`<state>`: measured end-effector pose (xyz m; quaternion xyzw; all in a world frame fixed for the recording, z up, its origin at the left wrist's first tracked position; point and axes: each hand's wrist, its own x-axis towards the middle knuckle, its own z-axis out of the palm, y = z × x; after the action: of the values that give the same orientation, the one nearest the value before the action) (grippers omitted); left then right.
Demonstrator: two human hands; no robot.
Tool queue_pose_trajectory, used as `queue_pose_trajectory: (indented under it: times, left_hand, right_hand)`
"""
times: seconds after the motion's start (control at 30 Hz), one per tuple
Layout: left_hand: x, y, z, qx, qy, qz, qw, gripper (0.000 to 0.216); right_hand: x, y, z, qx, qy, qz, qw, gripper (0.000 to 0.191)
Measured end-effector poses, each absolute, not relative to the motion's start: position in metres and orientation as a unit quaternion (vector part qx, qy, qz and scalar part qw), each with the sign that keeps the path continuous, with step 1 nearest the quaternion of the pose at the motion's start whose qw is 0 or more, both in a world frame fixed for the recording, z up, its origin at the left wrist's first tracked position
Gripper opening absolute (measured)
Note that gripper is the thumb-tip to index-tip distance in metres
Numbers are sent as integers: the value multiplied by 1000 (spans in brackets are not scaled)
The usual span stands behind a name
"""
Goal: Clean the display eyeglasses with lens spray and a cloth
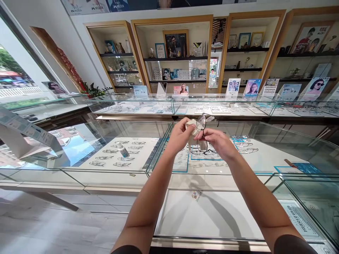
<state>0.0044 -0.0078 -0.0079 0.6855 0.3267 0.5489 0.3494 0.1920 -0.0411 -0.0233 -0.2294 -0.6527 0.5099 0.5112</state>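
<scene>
We find a bright shop room, with wood-framed wall cabinets beyond the hands, their dark shelves carrying framed pictures and certificates. A window stands far to the left of the hands. Below the cabinets we note a rear glass counter topped with upright cards. A nearer glass counter extends beneath and to both sides of the hands, spectacles laid in rows under its glass. Directly below the hands, toward the wearer, we record a plain white panel crossed by shadows.

The left hand is closed, fingers pinching a pale cloth. The right hand is nearly closed, fingertips gripping thin dark-framed eyeglasses, held above the counter between both hands. The cloth meets the eyeglasses; we cannot tell whether it wraps a lens. Left of the hands we see a small white bottle.
</scene>
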Motion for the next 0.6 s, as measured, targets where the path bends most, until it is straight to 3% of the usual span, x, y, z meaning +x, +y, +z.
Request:
queue_pose_trajectory:
  times: [0.37, 0.6]
  left_hand:
    - [5, -7, -11, 689, 310, 547, 360, 28]
    - [3, -4, -13, 678, 260, 560, 399, 55]
  right_hand:
    - [191, -40, -24, -213, -630, 535, 522, 18]
    - [190, -41, -23, -230, -624, 530, 526, 22]
